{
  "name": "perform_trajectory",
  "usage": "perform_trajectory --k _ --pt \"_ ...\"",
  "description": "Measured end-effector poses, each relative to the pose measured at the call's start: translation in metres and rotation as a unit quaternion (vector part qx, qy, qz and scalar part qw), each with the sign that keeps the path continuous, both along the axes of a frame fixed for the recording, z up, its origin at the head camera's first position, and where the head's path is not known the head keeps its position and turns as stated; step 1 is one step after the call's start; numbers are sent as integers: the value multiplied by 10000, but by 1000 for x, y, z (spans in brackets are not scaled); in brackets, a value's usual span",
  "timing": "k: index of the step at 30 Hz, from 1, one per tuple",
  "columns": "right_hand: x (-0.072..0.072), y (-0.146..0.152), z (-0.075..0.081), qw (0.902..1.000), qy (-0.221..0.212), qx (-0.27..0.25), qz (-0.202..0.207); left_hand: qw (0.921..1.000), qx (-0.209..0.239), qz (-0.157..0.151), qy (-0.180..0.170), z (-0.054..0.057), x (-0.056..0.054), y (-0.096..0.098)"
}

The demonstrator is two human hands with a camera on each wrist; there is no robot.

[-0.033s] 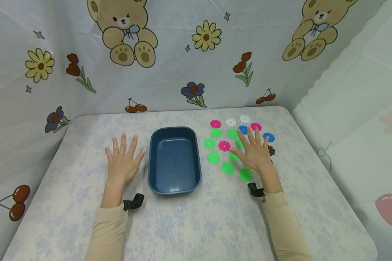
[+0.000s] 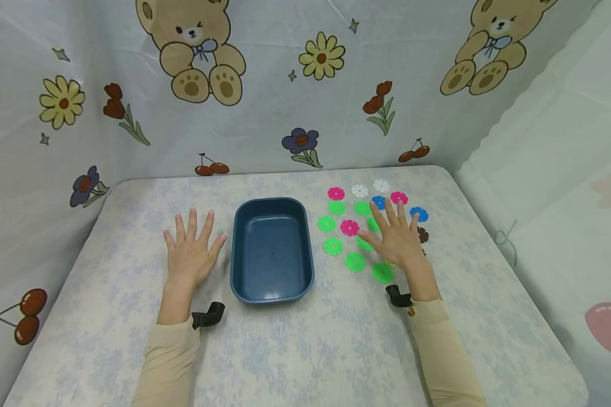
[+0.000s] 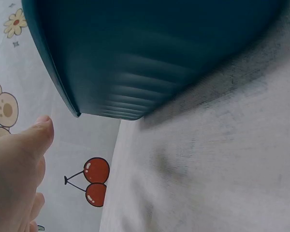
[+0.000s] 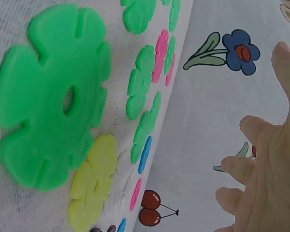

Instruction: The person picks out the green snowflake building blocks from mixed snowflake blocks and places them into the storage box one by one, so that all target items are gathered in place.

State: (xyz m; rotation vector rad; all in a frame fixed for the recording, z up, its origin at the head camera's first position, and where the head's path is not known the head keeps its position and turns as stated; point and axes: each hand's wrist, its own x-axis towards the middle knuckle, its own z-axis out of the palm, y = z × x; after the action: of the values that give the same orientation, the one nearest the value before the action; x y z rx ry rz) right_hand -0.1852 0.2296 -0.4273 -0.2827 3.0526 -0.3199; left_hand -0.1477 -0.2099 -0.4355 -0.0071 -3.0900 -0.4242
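Fingers spread, my left hand (image 2: 189, 254) is left of a dark blue plastic tub (image 2: 272, 297) and holds nothing. The left wrist view shows the tub's outer wall (image 3: 135, 58) beside that hand's thumb. My right hand (image 2: 398, 240), also with fingers spread and holding nothing, hovers over flat, notched plastic discs shaped like flowers. Near it lie a green disc (image 2: 383, 273), a pink disc (image 2: 349, 228) and a blue disc (image 2: 419, 214). A yellow disc (image 4: 93, 183) and some others are partly hidden under this hand in the head view.
White discs (image 2: 381, 186) lie at the far side of the group, and a brown disc (image 2: 423, 234) at its right. The pale patterned table (image 2: 285, 356) meets a printed curtain (image 2: 265, 102) at the back. Each wrist carries a black camera mount (image 2: 209, 315).
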Motion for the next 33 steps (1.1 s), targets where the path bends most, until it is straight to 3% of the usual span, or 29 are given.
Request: perform_trajectory --k 5,9,12,15,21,23,29,31,33 --pt "0 0 0 10000 72 -21 4 10000 -30 -1 -18 1 0 -1" --pt "6 2 3 9982 421 -432 17 9998 132 -33 120 2 -1 0" --pt "14 7 8 9925 785 -936 20 9971 691 -37 331 0 -1 2" --pt "25 14 13 9849 894 -1484 -46 9855 1604 27 542 -4 0 8" --pt "46 32 18 9715 243 -2295 -536 9390 3328 237 834 -14 6 21" --pt "50 37 17 9682 -80 -2403 -689 9196 3848 401 683 -16 9 26" --pt "62 48 11 9581 -868 -2574 -904 8491 5240 653 129 -19 18 41" --pt "65 49 6 9538 -1085 -2629 -971 8326 5501 642 125 -22 21 47" --pt "66 50 2 9484 -1316 -2695 -1025 8214 5665 635 170 -25 24 51"
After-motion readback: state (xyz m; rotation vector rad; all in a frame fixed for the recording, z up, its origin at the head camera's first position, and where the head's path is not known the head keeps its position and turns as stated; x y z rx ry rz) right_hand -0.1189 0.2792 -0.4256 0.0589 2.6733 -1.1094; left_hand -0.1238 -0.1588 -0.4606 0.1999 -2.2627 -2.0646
